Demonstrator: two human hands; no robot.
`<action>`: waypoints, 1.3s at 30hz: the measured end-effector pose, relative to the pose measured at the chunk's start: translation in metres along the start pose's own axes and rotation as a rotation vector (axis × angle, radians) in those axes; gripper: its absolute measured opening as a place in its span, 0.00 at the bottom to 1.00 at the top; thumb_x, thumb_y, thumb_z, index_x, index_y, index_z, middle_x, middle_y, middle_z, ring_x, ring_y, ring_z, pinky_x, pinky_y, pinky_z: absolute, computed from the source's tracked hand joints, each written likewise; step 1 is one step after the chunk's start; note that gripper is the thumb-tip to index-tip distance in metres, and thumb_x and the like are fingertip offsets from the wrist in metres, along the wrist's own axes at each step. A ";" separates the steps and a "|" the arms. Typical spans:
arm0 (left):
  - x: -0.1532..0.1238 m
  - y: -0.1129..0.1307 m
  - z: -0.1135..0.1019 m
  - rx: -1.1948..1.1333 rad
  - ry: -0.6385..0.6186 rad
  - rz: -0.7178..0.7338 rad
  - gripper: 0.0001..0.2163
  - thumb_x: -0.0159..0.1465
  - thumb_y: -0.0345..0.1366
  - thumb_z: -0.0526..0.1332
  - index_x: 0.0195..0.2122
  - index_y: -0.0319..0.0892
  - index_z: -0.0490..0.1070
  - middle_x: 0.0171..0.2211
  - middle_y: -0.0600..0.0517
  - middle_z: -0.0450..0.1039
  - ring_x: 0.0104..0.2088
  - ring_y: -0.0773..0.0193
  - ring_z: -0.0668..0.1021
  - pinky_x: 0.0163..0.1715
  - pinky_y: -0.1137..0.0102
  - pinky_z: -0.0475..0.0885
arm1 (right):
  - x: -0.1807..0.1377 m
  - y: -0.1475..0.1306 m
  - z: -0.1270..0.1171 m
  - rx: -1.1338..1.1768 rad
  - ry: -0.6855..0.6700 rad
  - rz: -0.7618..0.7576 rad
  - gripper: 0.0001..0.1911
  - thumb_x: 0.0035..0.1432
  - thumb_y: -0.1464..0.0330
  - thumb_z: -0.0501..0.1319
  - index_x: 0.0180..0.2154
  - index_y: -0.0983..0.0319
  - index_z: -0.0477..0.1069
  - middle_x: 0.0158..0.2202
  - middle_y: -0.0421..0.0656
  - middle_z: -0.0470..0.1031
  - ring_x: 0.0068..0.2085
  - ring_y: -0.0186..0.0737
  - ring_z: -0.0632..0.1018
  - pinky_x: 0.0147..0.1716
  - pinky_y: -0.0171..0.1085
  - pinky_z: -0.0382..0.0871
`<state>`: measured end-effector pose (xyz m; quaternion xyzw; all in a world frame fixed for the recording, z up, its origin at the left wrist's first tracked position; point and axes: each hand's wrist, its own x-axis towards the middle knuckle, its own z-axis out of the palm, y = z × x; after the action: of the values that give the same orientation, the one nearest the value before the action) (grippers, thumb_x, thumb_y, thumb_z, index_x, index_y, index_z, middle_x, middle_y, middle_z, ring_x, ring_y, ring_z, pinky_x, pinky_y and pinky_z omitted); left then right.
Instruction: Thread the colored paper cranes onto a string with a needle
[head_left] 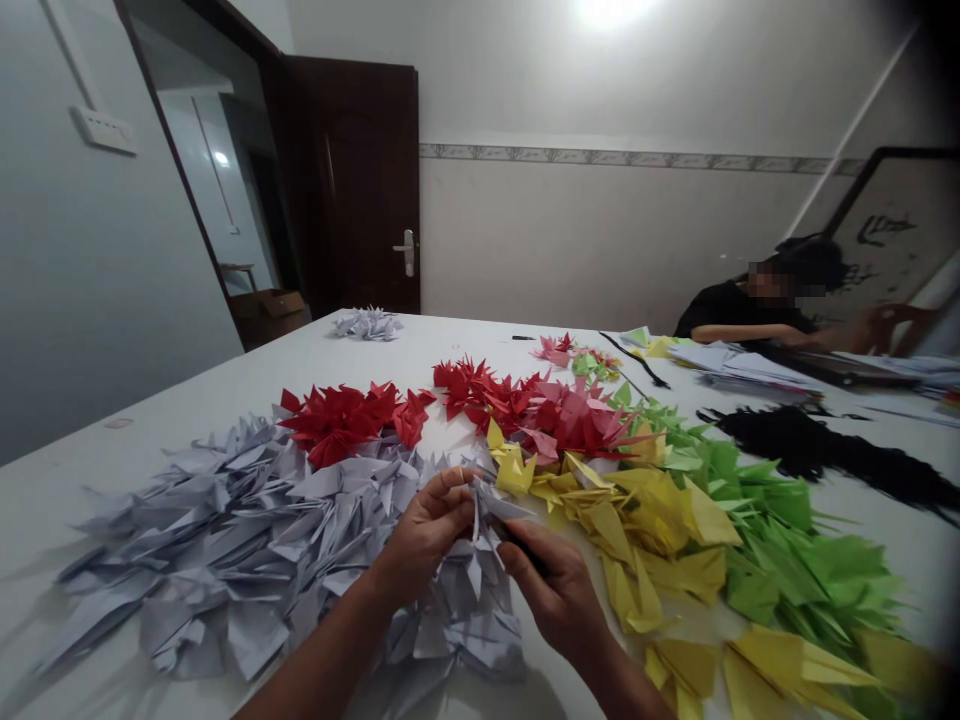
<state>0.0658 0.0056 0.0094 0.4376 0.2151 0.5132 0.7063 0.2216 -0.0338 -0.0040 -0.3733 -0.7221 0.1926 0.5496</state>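
Note:
My left hand (427, 540) pinches a white folded paper crane (484, 505) above a heap of similar white paper cranes (247, 540). My right hand (559, 590) is closed around a slim dark tool (517, 540), whose tip points at the crane; its exact kind is hidden by my fingers. Red paper cranes (337, 420) lie beyond my left hand, and more red and pink ones (555, 410) lie ahead. Yellow cranes (637, 530) spread to the right of my right hand, with green ones (795, 540) beyond them.
A bundle of black strands (832, 450) lies on the white table (67, 430) at the right. A small white pile (367, 323) sits near the far edge. Across the table a person in dark clothing (720, 305) leans over, near stacked papers (742, 362). An open door (352, 180) stands behind.

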 end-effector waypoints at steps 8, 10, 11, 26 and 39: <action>0.001 -0.004 -0.005 0.088 0.053 0.042 0.17 0.52 0.41 0.69 0.40 0.42 0.72 0.25 0.54 0.71 0.24 0.71 0.70 0.26 0.76 0.63 | -0.002 0.002 0.003 -0.041 0.033 0.030 0.08 0.58 0.68 0.57 0.36 0.61 0.74 0.30 0.43 0.78 0.30 0.38 0.78 0.27 0.31 0.71; 0.001 -0.004 -0.005 0.098 0.057 0.044 0.17 0.52 0.41 0.69 0.40 0.41 0.72 0.24 0.54 0.71 0.23 0.70 0.69 0.26 0.76 0.62 | -0.002 0.001 0.003 -0.051 0.031 0.022 0.08 0.58 0.68 0.57 0.35 0.61 0.75 0.29 0.43 0.78 0.30 0.38 0.78 0.27 0.32 0.71; 0.001 -0.004 -0.005 0.099 0.052 0.046 0.17 0.51 0.41 0.70 0.40 0.41 0.72 0.24 0.54 0.70 0.23 0.70 0.69 0.26 0.76 0.62 | -0.002 0.001 0.003 -0.054 0.033 0.019 0.08 0.58 0.68 0.57 0.35 0.61 0.75 0.28 0.43 0.77 0.29 0.38 0.78 0.27 0.32 0.71; 0.001 -0.003 -0.004 0.129 0.052 0.049 0.17 0.52 0.40 0.69 0.41 0.41 0.72 0.26 0.52 0.71 0.26 0.69 0.70 0.29 0.75 0.64 | -0.001 -0.002 0.005 -0.051 0.041 0.010 0.08 0.58 0.69 0.57 0.36 0.62 0.75 0.29 0.42 0.77 0.30 0.37 0.77 0.28 0.31 0.71; 0.004 0.006 -0.009 0.206 0.206 0.134 0.19 0.53 0.41 0.67 0.45 0.42 0.69 0.26 0.54 0.69 0.24 0.70 0.69 0.27 0.75 0.65 | -0.004 0.003 0.008 -0.106 0.068 0.013 0.10 0.57 0.68 0.58 0.41 0.62 0.73 0.34 0.45 0.79 0.33 0.39 0.79 0.30 0.32 0.72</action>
<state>0.0573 0.0133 0.0106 0.4663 0.3084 0.5764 0.5960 0.2156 -0.0337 -0.0115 -0.4130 -0.7098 0.1447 0.5520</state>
